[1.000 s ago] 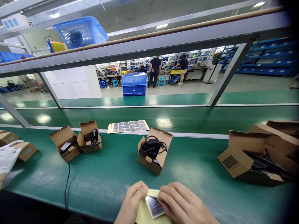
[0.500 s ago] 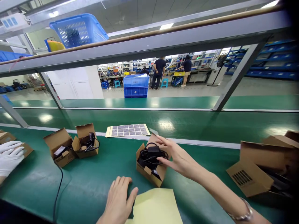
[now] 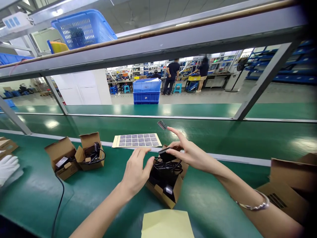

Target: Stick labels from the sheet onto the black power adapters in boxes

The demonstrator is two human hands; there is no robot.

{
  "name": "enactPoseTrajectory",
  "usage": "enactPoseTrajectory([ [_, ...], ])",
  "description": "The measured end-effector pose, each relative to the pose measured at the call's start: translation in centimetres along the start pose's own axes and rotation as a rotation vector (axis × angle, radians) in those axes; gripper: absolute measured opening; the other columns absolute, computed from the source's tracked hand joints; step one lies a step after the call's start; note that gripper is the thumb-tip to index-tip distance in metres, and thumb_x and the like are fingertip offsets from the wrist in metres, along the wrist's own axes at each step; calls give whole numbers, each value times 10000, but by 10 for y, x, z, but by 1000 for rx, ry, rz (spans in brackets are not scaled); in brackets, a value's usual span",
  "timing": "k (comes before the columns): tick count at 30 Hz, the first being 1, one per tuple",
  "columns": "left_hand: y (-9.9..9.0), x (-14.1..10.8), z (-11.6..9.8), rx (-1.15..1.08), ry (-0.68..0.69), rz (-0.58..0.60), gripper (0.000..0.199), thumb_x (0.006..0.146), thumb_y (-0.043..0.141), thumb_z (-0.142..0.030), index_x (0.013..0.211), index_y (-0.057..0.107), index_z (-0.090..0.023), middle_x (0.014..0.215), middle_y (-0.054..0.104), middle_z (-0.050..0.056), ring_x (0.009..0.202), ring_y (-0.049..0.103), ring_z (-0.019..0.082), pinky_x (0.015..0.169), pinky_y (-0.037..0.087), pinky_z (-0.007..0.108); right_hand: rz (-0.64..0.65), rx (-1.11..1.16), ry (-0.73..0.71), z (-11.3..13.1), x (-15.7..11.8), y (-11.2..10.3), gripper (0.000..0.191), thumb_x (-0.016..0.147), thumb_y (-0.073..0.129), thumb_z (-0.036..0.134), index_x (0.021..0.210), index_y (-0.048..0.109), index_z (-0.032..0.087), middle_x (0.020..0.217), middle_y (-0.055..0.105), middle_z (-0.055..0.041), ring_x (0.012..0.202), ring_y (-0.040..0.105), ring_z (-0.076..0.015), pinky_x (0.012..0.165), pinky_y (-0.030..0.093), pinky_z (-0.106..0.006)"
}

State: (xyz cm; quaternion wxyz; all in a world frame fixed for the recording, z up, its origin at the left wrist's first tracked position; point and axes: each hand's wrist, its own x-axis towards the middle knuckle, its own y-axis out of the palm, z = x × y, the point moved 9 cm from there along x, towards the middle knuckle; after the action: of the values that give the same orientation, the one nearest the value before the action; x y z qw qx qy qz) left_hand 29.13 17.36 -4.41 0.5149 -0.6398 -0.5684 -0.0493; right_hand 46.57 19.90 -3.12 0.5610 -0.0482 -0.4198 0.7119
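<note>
An open cardboard box (image 3: 178,188) stands in front of me, with a bundled black cable (image 3: 168,166) inside. My right hand (image 3: 187,148) pinches a black power adapter (image 3: 166,154) between thumb and bent fingers at the top of the box. A small silvery label (image 3: 162,124) clings to the tip of its outstretched index finger. Over the box's left side hovers my left hand (image 3: 136,170), thumb and fingers apart, thumb close to the cable. A sheet of printed labels (image 3: 138,140) lies behind the box, and a pale yellow paper (image 3: 167,224) lies in front.
Two open boxes (image 3: 64,171) (image 3: 85,163) with adapters stand to the left, a black cord (image 3: 59,208) trailing from one. At far left is another person's gloved hand (image 3: 8,168). More boxes (image 3: 284,198) sit at right. A shelf beam (image 3: 158,41) crosses above.
My left hand has risen from the table to the box. My right hand has gripped the adapter and lifted it slightly. The gloved hand has drawn back left.
</note>
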Motion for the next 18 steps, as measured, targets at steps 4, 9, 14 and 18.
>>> enactPoseTrajectory([
  [4,9,23,-19,50,14,65,371,927,602,-337,1267,517,-218,1119,591,65,1023,582,225,878,496,365,-120,-261,13,18,-7,-12,756,938,522,348,1548,93,228,942,747,-46,847,706,-256,758,547,-398],
  [9,19,42,-32,-32,46,156,124,885,646,-277,987,656,-207,852,551,-1,786,566,164,695,459,282,-216,-316,-132,69,-13,-24,718,948,521,390,1543,142,248,914,730,-39,823,699,-248,744,568,-390],
  [14,25,31,1,-755,-362,114,365,806,716,-471,942,612,-148,731,617,0,657,613,147,624,506,267,-351,162,-81,58,-16,-30,874,894,591,552,1523,77,230,1172,653,-130,1028,652,-252,910,554,-426],
  [18,37,5,9,-1046,-500,206,497,750,750,-547,924,610,-103,634,629,17,522,603,125,533,495,231,-192,401,6,35,-10,10,873,864,664,476,1505,99,299,1086,620,-64,937,660,-221,855,559,-407],
])
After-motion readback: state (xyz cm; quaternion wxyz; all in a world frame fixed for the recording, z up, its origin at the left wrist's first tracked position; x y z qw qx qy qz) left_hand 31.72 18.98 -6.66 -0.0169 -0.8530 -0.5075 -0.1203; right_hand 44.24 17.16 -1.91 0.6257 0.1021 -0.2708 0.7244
